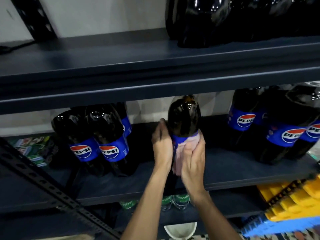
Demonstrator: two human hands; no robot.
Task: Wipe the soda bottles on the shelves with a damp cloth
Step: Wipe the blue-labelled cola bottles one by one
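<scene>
blue pepsi labels (83,151), pink cloth (177,161) on held bottle (184,116)

held Pepsi bottle (184,116): dark cola, blue label band, standing on middle shelf (242,170), between both hands; left hand (161,144) grips its left side, glossy shoulder sticks up above the fingers, cap hidden behind the shelf edge above.
pink cloth (180,153): pale pink, bunched over the label front under right hand (193,158); tail hangs down between the wrists.
left Pepsi bottles (93,135): same shelf, well left of left hand, logos facing out.
right Pepsi bottles (277,127): cluster well right of right hand, same shelf.
top-shelf bottles (242,19): dark, above and right of hands; only lower bodies visible.
</scene>
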